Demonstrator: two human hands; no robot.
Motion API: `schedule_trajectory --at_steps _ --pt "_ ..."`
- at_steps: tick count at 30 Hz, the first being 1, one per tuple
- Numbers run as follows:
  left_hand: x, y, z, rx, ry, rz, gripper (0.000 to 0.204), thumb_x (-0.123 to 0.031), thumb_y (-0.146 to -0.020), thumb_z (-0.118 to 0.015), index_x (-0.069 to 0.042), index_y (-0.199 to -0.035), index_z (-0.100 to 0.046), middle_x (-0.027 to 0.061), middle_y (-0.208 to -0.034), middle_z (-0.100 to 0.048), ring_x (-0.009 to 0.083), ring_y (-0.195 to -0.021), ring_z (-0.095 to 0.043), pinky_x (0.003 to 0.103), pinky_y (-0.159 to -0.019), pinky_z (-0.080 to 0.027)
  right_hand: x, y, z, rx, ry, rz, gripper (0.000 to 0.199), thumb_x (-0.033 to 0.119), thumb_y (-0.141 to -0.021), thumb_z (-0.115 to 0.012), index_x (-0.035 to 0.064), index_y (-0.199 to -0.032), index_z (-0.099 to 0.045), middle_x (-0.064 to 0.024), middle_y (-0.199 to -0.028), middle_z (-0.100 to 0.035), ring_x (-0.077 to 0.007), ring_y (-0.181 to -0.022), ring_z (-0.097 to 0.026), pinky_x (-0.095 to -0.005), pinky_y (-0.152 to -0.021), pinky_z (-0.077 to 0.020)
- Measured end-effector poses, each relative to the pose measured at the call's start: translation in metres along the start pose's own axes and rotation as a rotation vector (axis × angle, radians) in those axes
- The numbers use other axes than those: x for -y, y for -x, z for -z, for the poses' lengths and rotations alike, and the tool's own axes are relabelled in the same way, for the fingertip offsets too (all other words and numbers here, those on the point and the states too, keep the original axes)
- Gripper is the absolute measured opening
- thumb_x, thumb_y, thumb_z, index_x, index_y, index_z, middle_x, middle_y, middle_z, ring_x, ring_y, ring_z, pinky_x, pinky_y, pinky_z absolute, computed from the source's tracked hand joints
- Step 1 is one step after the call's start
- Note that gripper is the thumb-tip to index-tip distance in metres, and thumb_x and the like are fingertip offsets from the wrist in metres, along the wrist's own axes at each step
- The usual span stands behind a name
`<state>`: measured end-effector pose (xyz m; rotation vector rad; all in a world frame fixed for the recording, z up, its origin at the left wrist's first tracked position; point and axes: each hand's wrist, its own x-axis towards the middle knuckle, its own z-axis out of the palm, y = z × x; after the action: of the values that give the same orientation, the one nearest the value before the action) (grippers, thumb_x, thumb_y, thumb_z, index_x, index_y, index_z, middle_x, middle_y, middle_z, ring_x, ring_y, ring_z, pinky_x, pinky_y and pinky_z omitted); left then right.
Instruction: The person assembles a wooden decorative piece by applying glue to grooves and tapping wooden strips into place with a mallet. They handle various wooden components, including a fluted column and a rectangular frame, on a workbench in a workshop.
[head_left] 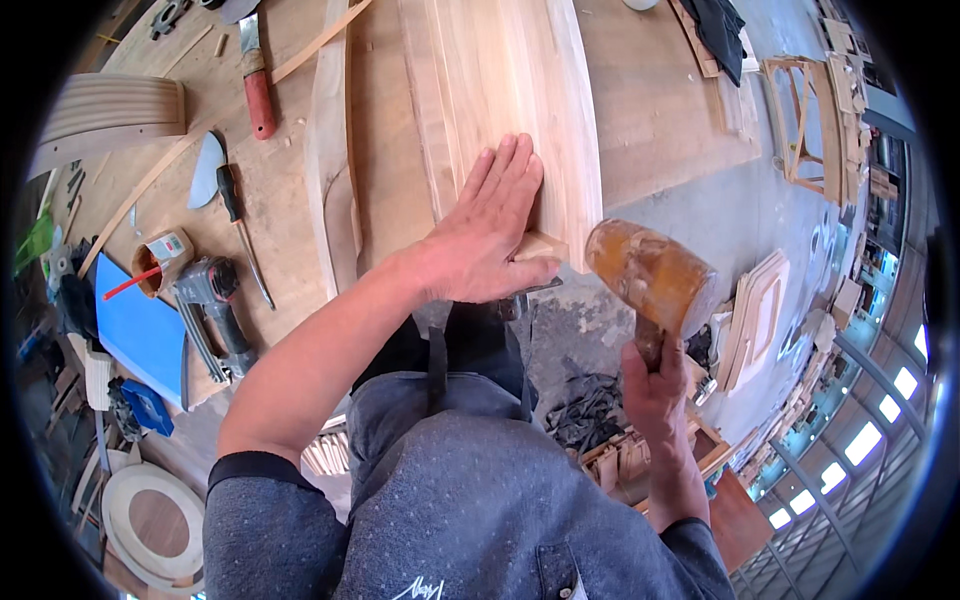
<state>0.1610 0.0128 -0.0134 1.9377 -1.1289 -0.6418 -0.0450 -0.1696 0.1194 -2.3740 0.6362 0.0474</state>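
A pale, straight-grained wooden panel (505, 90) is seen beside an amber-brown mallet (650, 275); a red-handled chisel (258, 95), a blue board (145, 330) and a speckled grey-blue shirt (480, 510) are shown

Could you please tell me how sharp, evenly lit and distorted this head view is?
Head view: daylight is even, with no harsh glare; the left hand on the wood panel is sharp; the mallet in the right hand looks slightly soft; straight edges bow toward the dark rim.

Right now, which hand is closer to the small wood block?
Left. The left hand lies flat against the small wood block; the right hand is lower right, holding the mallet.
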Motion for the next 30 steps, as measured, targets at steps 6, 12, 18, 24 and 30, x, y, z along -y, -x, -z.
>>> schedule_trajectory --at_steps 6,12,18,24,30 --pt "0.003 -0.002 0.001 0.025 -0.027 0.014 0.117 -0.065 -0.090 -0.059 0.010 -0.159 -0.003 0.0315 -0.168 0.003 0.0394 -0.158 0.008 0.049 -0.128 0.002 -0.009 0.003 0.007 -0.060 -0.128 0.180 0.021 0.011 -0.091 -0.073 0.0002 -0.099 -0.058 -0.0058 -0.068 -0.055 -0.0154 -0.058 -0.052 -0.0321 -0.053 -0.0409" --pt "0.003 -0.003 -0.001 -0.015 -0.012 -0.007 0.112 -0.060 -0.089 -0.060 0.013 -0.157 -0.009 0.0344 -0.166 -0.002 0.0414 -0.158 0.004 0.049 -0.128 0.000 -0.010 -0.011 0.001 0.052 0.103 0.058 0.021 0.005 -0.092 -0.069 -0.0001 -0.110 -0.060 -0.0145 -0.070 -0.064 -0.0282 -0.057 -0.063 -0.0370 -0.055 -0.0490" --pt "0.004 -0.003 0.002 -0.057 0.032 -0.008 0.109 -0.048 -0.085 -0.066 0.016 -0.155 -0.014 0.0377 -0.164 -0.006 0.0440 -0.157 0.001 0.049 -0.129 -0.001 -0.006 -0.001 0.020 -0.152 -0.282 0.072 0.017 0.014 -0.094 -0.068 -0.0012 -0.091 -0.060 -0.0076 -0.071 -0.058 -0.0152 -0.057 -0.052 -0.0325 -0.053 -0.0439" --pt "0.003 -0.006 0.008 -0.024 0.058 -0.026 0.109 -0.045 -0.083 -0.070 0.016 -0.155 -0.015 0.0363 -0.165 -0.006 0.0441 -0.157 0.000 0.050 -0.129 -0.003 -0.035 -0.008 -0.001 0.028 0.107 0.015 0.011 0.003 -0.088 -0.070 0.0001 -0.081 -0.063 -0.0145 -0.065 -0.061 -0.0306 -0.051 -0.058 -0.0364 -0.051 -0.0449" --pt "0.005 -0.004 0.005 -0.055 0.056 -0.018 0.108 -0.046 -0.082 -0.068 0.015 -0.155 -0.016 0.0358 -0.165 -0.006 0.0435 -0.157 0.000 0.050 -0.129 -0.003 -0.003 -0.008 0.023 0.039 -0.286 -0.073 0.011 0.006 -0.092 -0.069 -0.0001 -0.096 -0.060 -0.0009 -0.077 -0.061 -0.0122 -0.063 -0.056 -0.0319 -0.054 -0.0433"
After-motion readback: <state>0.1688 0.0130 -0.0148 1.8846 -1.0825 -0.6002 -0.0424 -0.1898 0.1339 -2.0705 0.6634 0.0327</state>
